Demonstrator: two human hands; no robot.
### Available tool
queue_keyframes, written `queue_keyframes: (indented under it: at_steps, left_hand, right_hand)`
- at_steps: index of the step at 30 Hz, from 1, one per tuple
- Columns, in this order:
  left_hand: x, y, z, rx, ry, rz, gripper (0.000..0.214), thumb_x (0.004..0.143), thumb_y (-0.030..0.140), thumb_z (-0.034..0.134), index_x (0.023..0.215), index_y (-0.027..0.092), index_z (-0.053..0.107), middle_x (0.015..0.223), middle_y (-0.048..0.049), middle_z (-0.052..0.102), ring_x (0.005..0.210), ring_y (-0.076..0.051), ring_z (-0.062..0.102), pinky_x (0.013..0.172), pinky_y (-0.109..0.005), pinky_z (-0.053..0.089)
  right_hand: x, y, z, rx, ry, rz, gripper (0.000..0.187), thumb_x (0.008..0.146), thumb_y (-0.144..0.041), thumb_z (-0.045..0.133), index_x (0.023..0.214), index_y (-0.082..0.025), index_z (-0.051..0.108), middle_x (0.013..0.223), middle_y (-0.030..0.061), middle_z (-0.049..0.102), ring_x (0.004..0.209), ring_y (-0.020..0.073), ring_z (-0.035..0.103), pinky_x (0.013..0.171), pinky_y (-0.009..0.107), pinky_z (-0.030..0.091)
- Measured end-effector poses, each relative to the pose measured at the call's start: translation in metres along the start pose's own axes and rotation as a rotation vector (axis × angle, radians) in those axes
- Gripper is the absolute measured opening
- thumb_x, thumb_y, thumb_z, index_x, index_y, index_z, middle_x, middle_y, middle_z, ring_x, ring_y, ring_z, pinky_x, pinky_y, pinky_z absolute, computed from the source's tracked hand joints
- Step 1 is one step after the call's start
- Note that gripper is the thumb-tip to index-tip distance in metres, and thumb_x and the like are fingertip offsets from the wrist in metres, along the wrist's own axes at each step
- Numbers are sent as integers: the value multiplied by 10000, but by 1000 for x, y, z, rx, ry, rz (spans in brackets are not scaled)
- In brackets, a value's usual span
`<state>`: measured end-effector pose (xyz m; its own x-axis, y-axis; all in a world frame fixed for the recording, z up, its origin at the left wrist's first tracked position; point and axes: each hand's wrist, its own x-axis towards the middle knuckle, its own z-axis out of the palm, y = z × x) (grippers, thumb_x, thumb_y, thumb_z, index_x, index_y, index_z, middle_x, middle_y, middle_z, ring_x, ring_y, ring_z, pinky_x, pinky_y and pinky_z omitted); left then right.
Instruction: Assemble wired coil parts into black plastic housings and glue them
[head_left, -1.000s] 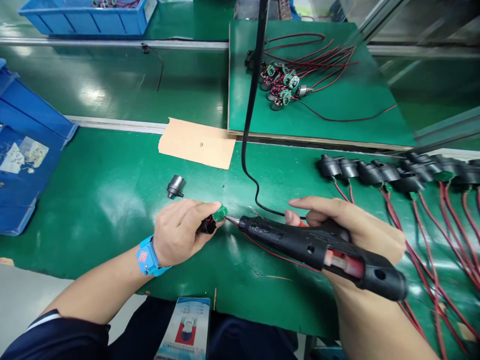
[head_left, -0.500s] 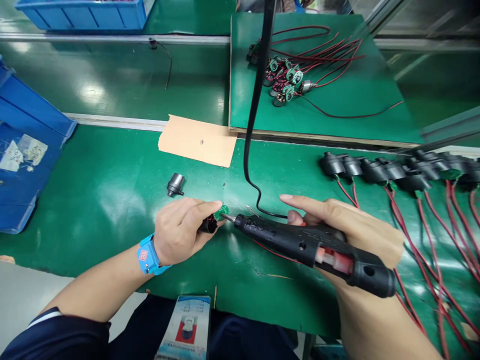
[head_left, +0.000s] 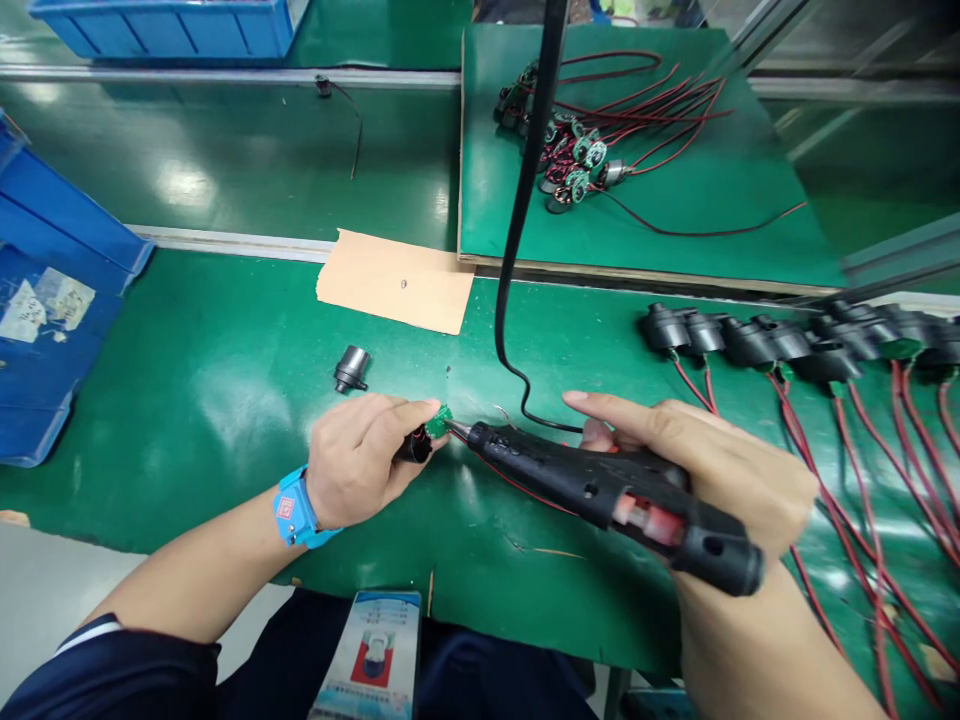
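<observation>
My left hand point(head_left: 358, 448) is closed around a small black motor housing point(head_left: 415, 446), its open end turned to the right. By the fingertips, a round green circuit board point(head_left: 439, 421) sits at that end. A black soldering gun point(head_left: 551, 468) lies in my right hand point(head_left: 705, 445), whose index finger stretches out along it. The gun's thin metal tip is at the board's right edge; actual contact is too small to make out. From near the board a red wire point(head_left: 517, 484) runs right beneath the gun. Another black housing point(head_left: 352, 369) stands above my left hand.
Black housings point(head_left: 750, 342) with red wires line the right side. Several wired motors point(head_left: 574, 165) are heaped on a raised green board point(head_left: 697, 200). A cardboard piece point(head_left: 394, 275) lies mid-table. Blue bins point(head_left: 60, 330) stand left; a black cord point(head_left: 521, 220) hangs down centrally.
The soldering gun's rear has swung left, and its tip has shifted slightly. The hanging cord has moved right. On the far strip, a small wired part has slid right. My left hand barely moves.
</observation>
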<state>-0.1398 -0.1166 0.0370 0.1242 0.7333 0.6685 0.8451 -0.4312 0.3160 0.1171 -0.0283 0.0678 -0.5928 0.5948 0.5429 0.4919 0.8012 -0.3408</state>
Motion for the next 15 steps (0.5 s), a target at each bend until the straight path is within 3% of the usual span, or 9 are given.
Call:
queue_keyframes:
  at_steps: [3, 7, 11, 15]
  left_hand:
    - [0, 1, -1, -8, 12, -7, 282, 918, 269, 706, 1152, 167, 588, 846, -45, 748, 700, -171, 707, 636, -292, 577]
    - [0, 4, -2, -39, 24, -14, 273, 924, 289, 701, 1145, 175, 587, 833, -30, 743, 679, -155, 700, 623, -276, 566]
    - [-1, 4, -1, -53, 27, -32, 266, 931, 300, 687, 1149, 185, 588, 840, -32, 745, 694, -158, 709, 633, -274, 572]
    - [-4, 2, 0, -51, 20, -51, 265, 937, 311, 673, 1161, 199, 586, 838, -32, 740, 695, -161, 711, 638, -278, 578]
  right_hand:
    - [0, 6, 2, -199, 73, -99, 261, 975, -318, 610, 1191, -203, 700, 637, 7, 663, 557, 169, 541, 582, 312, 395]
    - [16, 15, 16, -377, 62, -79, 282, 929, -318, 673, 1170, -173, 682, 673, 24, 650, 609, 190, 548, 600, 316, 386]
    - [48, 23, 48, -342, -193, -26, 455, 952, -455, 576, 1270, -132, 615, 920, 118, 688, 835, 286, 581, 730, 379, 429]
    - [76, 35, 84, -318, -413, 50, 502, 1016, -386, 430, 1452, -153, 512, 1107, 180, 640, 995, 347, 546, 813, 454, 431]
